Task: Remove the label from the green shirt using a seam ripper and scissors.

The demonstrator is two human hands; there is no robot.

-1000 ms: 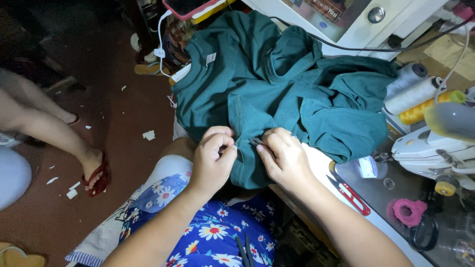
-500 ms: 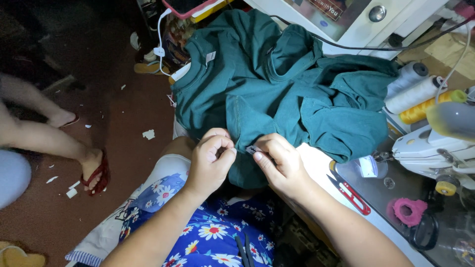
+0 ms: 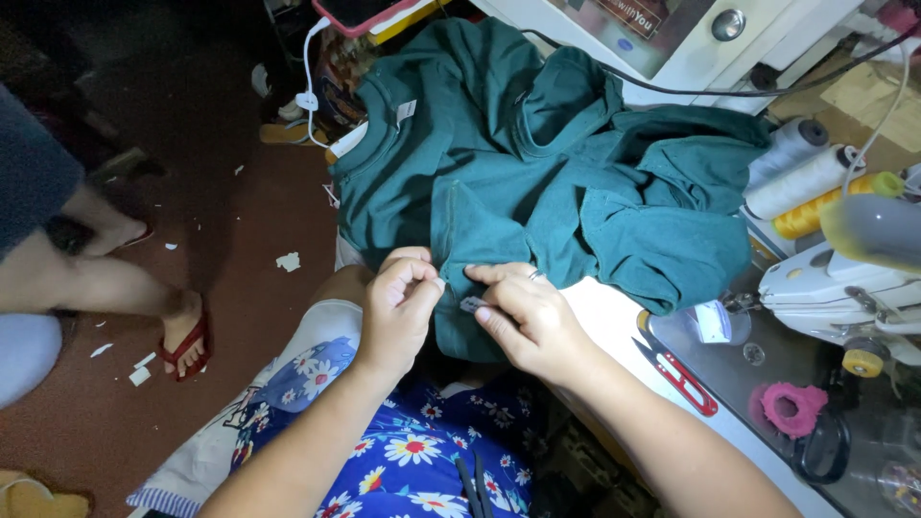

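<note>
Shirt [image 3: 537, 182] hem, beside the sewing machine [image 3: 854, 278], is pinched by left hand [image 3: 398, 312] while right hand [image 3: 523, 317] fingers clamp a small clipper [image 3: 473, 305]; trimming looks unfinished.

A dim reddish-brown floor [image 3: 221, 230] strewn with white paper scraps [image 3: 287, 261] fills nine o'clock, a white cabinet [image 3: 691, 48] stands at one o'clock, and bright light falls on the pale counter [image 3: 614, 321] at four o'clock.

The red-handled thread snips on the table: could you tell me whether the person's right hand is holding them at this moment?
No, the red-handled thread snips lie alone on the table, while the right hand pinches the green garment.
</note>
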